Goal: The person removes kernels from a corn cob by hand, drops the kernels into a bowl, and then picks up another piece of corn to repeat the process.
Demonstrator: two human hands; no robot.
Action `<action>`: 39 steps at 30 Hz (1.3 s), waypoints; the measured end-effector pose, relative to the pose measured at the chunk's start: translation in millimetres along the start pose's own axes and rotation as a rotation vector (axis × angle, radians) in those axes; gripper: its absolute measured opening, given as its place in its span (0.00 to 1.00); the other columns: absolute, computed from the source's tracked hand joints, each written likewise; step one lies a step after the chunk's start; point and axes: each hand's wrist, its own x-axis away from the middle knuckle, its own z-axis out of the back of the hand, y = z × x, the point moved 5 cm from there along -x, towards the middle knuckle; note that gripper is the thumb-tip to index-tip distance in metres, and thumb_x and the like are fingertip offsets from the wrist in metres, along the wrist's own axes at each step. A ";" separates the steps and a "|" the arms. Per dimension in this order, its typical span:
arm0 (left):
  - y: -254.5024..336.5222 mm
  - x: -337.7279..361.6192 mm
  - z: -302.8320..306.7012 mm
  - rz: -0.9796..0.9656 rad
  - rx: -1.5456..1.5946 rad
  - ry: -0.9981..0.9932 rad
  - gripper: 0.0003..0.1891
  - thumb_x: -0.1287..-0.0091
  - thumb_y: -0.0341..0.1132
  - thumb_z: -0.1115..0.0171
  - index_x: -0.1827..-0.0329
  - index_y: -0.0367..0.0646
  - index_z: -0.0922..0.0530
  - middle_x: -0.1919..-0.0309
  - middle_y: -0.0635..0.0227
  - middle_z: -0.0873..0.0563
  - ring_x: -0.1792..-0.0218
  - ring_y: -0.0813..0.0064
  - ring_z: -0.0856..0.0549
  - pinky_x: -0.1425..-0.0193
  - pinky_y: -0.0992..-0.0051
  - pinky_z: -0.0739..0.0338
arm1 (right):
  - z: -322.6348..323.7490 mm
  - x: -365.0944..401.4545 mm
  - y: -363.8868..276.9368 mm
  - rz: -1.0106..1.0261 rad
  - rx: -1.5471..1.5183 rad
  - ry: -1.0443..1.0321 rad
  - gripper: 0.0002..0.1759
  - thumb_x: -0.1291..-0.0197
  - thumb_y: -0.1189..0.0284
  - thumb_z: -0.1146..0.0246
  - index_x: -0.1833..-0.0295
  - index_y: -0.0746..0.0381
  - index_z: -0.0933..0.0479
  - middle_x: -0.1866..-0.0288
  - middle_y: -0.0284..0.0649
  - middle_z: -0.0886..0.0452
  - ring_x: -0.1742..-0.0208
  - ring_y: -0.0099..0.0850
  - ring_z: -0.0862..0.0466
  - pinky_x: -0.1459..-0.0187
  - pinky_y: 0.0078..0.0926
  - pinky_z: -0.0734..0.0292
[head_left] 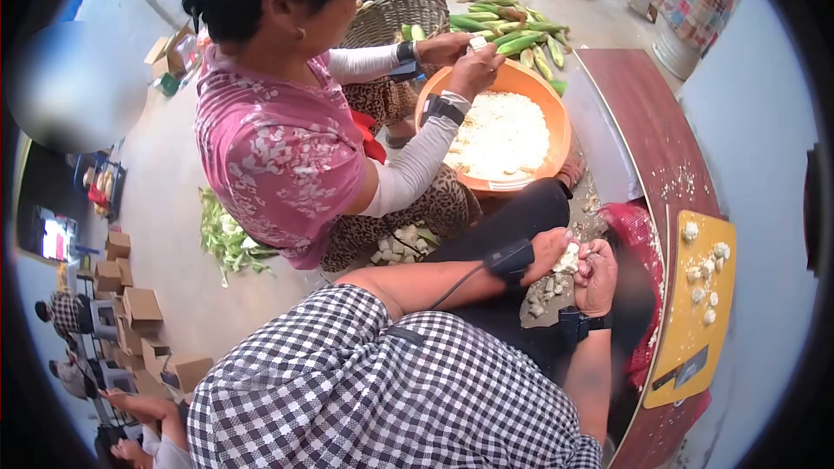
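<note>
The corn cob piece (569, 258) sits between my two hands over my lap, pale and mostly covered. My left hand (549, 252) is curled around one side of it and my right hand (599, 278) is closed on the other, both equally near. Fingers hide its ends, so I cannot tell its long axis. Beyond my left hand is the orange basin (559, 122) of kernels, and beside my right the yellow cutting board (686, 339).
</note>
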 end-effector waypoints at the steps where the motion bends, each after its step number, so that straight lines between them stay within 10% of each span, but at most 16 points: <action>1: 1.5 -0.2 -1.6 -0.001 0.091 0.011 0.20 0.25 0.48 0.60 0.55 0.41 0.25 0.69 0.71 0.21 0.71 0.85 0.24 0.68 0.82 0.28 | 0.5 -2.9 -0.5 -0.012 0.012 0.013 0.03 0.38 0.79 0.52 0.62 0.59 0.35 0.67 0.33 0.28 0.77 0.13 0.34 0.83 0.07 0.44; 5: 31.4 -8.6 16.7 -0.243 -0.416 -0.021 0.17 0.26 0.41 0.60 0.54 0.40 0.24 0.64 0.67 0.19 0.65 0.77 0.20 0.59 0.77 0.24 | 1.6 -16.6 1.0 -0.013 0.061 0.085 0.05 0.34 0.70 0.45 0.55 0.56 0.31 0.71 0.28 0.30 0.79 0.12 0.36 0.83 0.08 0.44; 7: 42.1 -6.2 3.4 -0.033 -0.189 -0.007 0.12 0.30 0.34 0.57 0.54 0.41 0.25 0.63 0.66 0.19 0.62 0.75 0.19 0.57 0.74 0.24 | 14.0 -17.7 0.1 -0.061 -0.014 0.085 0.08 0.34 0.69 0.44 0.52 0.56 0.31 0.72 0.27 0.31 0.79 0.12 0.36 0.81 0.10 0.43; 10: 6.5 -12.7 -2.8 0.183 0.181 -0.036 0.22 0.32 0.52 0.56 0.49 0.44 0.28 0.61 0.72 0.20 0.64 0.81 0.22 0.63 0.81 0.30 | 13.8 -19.4 -11.6 -0.059 -0.053 0.023 0.05 0.33 0.74 0.46 0.53 0.58 0.30 0.71 0.31 0.31 0.78 0.14 0.37 0.81 0.10 0.43; 20: 16.5 -20.2 -12.2 0.031 0.348 -0.104 0.21 0.35 0.37 0.47 0.42 0.40 0.36 0.51 0.64 0.25 0.50 0.73 0.25 0.43 0.70 0.31 | 26.7 -11.0 -8.5 -0.169 -0.007 0.115 0.16 0.34 0.59 0.41 0.65 0.62 0.27 0.73 0.31 0.29 0.77 0.15 0.31 0.83 0.08 0.40; 24: 34.2 -12.7 -22.0 -0.010 0.116 -0.117 0.23 0.40 0.19 0.47 0.41 0.38 0.38 0.49 0.61 0.25 0.48 0.75 0.24 0.40 0.71 0.31 | 26.5 1.0 -8.6 -0.170 0.238 0.157 0.24 0.37 0.50 0.41 0.68 0.62 0.26 0.76 0.29 0.30 0.80 0.14 0.32 0.84 0.09 0.40; 39: 31.4 7.5 -36.5 -0.178 -0.538 -0.359 0.31 0.42 0.29 0.34 0.36 0.41 0.39 0.50 0.58 0.28 0.47 0.71 0.27 0.43 0.72 0.30 | 34.3 24.0 1.5 -0.096 0.396 0.038 0.18 0.35 0.56 0.41 0.53 0.60 0.24 0.78 0.25 0.31 0.82 0.11 0.35 0.83 0.09 0.42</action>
